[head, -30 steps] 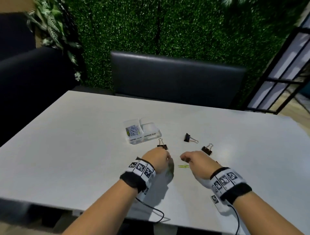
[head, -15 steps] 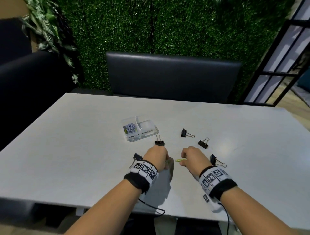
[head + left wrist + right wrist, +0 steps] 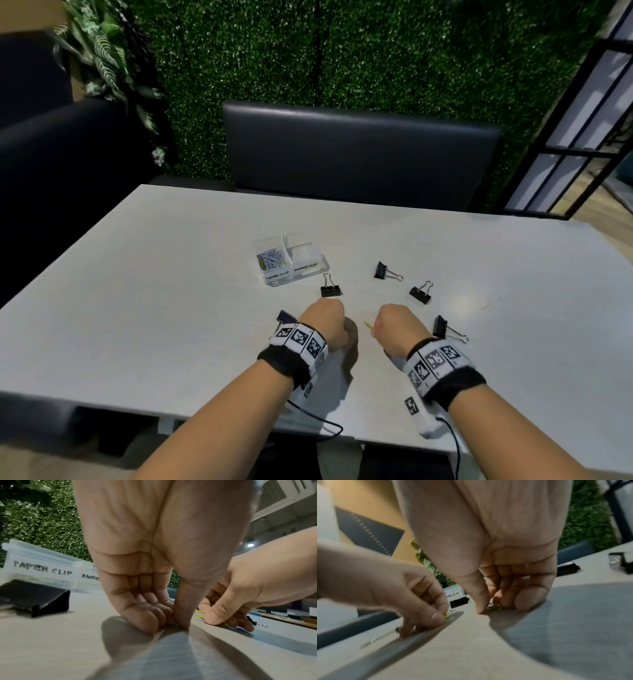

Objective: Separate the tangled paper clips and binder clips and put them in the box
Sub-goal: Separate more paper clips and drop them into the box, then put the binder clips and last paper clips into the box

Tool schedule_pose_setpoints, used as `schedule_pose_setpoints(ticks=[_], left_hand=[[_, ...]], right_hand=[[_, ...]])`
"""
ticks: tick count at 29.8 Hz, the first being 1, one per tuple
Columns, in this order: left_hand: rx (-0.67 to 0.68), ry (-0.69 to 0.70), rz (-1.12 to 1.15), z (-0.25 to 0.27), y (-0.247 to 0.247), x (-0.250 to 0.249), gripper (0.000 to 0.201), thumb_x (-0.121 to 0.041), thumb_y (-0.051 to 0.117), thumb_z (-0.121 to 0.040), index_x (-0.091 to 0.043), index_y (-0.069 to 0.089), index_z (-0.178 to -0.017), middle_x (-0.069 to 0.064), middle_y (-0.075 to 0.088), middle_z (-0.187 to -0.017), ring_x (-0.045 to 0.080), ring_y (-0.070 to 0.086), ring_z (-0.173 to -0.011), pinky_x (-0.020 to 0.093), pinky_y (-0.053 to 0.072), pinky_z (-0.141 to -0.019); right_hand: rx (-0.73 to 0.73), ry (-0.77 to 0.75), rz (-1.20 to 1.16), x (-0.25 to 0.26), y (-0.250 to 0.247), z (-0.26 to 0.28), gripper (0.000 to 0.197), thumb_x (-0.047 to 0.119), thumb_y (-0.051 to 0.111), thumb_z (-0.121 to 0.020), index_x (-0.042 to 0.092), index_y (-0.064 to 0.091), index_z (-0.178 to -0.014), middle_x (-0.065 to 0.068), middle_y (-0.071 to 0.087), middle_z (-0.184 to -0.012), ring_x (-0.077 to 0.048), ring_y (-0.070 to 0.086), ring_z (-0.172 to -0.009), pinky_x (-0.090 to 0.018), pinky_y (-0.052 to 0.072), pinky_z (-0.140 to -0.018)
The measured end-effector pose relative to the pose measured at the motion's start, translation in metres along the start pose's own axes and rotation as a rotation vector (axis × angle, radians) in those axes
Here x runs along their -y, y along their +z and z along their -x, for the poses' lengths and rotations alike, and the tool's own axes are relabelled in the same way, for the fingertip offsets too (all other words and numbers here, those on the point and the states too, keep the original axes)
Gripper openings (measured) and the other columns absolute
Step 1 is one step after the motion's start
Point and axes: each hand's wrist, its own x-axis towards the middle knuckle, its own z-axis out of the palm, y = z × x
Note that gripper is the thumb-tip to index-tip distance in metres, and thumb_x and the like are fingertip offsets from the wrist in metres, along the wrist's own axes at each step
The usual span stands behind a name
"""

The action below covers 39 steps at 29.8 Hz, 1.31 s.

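Your right hand (image 3: 399,327) pinches a yellow paper clip (image 3: 368,324) between thumb and curled fingers, low against the surface (image 3: 137,308). Your left hand (image 3: 325,320) sits just beside it, its thumb and fingers pinching another small yellow clip (image 3: 449,614), which is blurred. The two hands are near each other but apart. Beyond them stands the clear box (image 3: 291,262), its left compartment, labelled for paper clips, holding a heap of them. Five black binder clips lie loose around your hands: one (image 3: 330,287) just before the box, two to the right, one by each wrist.
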Motion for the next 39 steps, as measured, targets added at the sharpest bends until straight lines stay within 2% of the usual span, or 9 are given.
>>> schedule_pose_setpoints(ticks=[5, 9, 14, 19, 24, 30, 33, 36, 39], left_hand=[[-0.037, -0.038, 0.202, 0.003, -0.018, 0.013, 0.021, -0.025, 0.065, -0.084, -0.008, 0.077, -0.084, 0.013, 0.076, -0.093, 0.029, 0.072, -0.089, 0.032, 0.058, -0.074], [-0.221, -0.157, 0.483, -0.005, -0.063, 0.054, 0.016, -0.023, 0.067, -0.085, -0.011, 0.078, -0.081, 0.006, 0.077, -0.085, 0.022, 0.074, -0.077, 0.034, 0.062, -0.075], [-0.494, -0.342, 0.608, -0.032, -0.113, 0.103, 0.011, -0.025, 0.074, -0.084, -0.016, 0.077, -0.077, 0.002, 0.076, -0.084, 0.022, 0.072, -0.083, 0.032, 0.058, -0.079], [-0.459, -0.385, 0.525, -0.049, -0.116, 0.122, 0.014, -0.029, 0.08, -0.083, -0.015, 0.08, -0.079, 0.007, 0.076, -0.082, 0.024, 0.07, -0.077, 0.027, 0.051, -0.068], [-0.559, -0.289, 0.501, -0.025, -0.107, 0.135, 0.015, -0.03, 0.071, -0.09, -0.019, 0.08, -0.087, 0.003, 0.077, -0.086, 0.023, 0.071, -0.085, 0.027, 0.052, -0.077], [-0.23, -0.174, 0.335, 0.007, -0.081, 0.114, 0.016, -0.036, 0.065, -0.09, -0.023, 0.072, -0.084, -0.001, 0.073, -0.087, 0.021, 0.069, -0.087, 0.026, 0.048, -0.071], [-0.086, -0.173, 0.171, 0.012, -0.069, 0.101, 0.037, -0.054, 0.071, -0.082, -0.026, 0.072, -0.106, 0.0, 0.072, -0.107, 0.02, 0.067, -0.102, 0.031, 0.053, -0.084], [-0.026, -0.175, 0.081, 0.017, -0.057, 0.088, 0.081, -0.064, 0.084, -0.061, -0.027, 0.06, -0.129, -0.001, 0.064, -0.122, 0.021, 0.066, -0.108, 0.036, 0.055, -0.092], [-0.03, -0.147, 0.005, 0.019, -0.045, 0.076, 0.074, -0.046, 0.09, -0.056, -0.027, 0.065, -0.123, 0.001, 0.064, -0.121, 0.025, 0.07, -0.098, 0.036, 0.059, -0.084]], right_hand=[[-0.033, -0.048, -0.258, 0.007, -0.025, 0.006, 0.024, 0.013, 0.067, -0.085, 0.013, 0.059, -0.063, -0.016, 0.072, -0.077, -0.03, 0.071, -0.077, -0.037, 0.058, -0.075], [-0.107, -0.165, -0.454, 0.039, -0.048, -0.007, 0.022, 0.014, 0.073, -0.084, 0.018, 0.064, -0.064, 0.006, 0.064, -0.064, -0.006, 0.059, -0.062, -0.018, 0.046, -0.056], [-0.131, -0.271, -0.597, 0.106, -0.063, -0.04, 0.009, 0.015, 0.078, -0.08, 0.012, 0.072, -0.074, 0.0, 0.069, -0.068, -0.013, 0.064, -0.064, -0.024, 0.053, -0.065], [-0.105, -0.324, -0.572, 0.166, -0.063, -0.066, 0.014, 0.011, 0.077, -0.078, 0.014, 0.072, -0.066, 0.001, 0.068, -0.065, -0.016, 0.065, -0.068, -0.034, 0.059, -0.073], [-0.043, -0.357, -0.59, 0.187, -0.054, -0.075, 0.021, 0.0, 0.062, -0.088, 0.014, 0.069, -0.074, -0.005, 0.069, -0.07, -0.019, 0.063, -0.061, -0.036, 0.061, -0.065], [-0.168, -0.315, -0.602, 0.135, -0.06, -0.062, 0.026, 0.003, 0.058, -0.091, 0.023, 0.069, -0.078, -0.002, 0.072, -0.08, -0.016, 0.068, -0.07, -0.024, 0.053, -0.058], [-0.261, -0.233, -0.498, 0.095, -0.061, -0.058, 0.02, 0.006, 0.059, -0.088, 0.021, 0.072, -0.083, -0.003, 0.073, -0.089, -0.019, 0.068, -0.081, -0.029, 0.057, -0.074], [-0.164, -0.208, -0.327, 0.074, -0.054, -0.053, 0.01, 0.019, 0.065, -0.088, 0.022, 0.071, -0.094, -0.005, 0.072, -0.098, -0.021, 0.066, -0.085, -0.034, 0.055, -0.08], [-0.071, -0.205, -0.128, 0.077, -0.038, -0.05, 0.04, 0.044, 0.072, -0.082, 0.021, 0.064, -0.113, -0.009, 0.062, -0.114, -0.025, 0.063, -0.096, -0.034, 0.05, -0.083]])
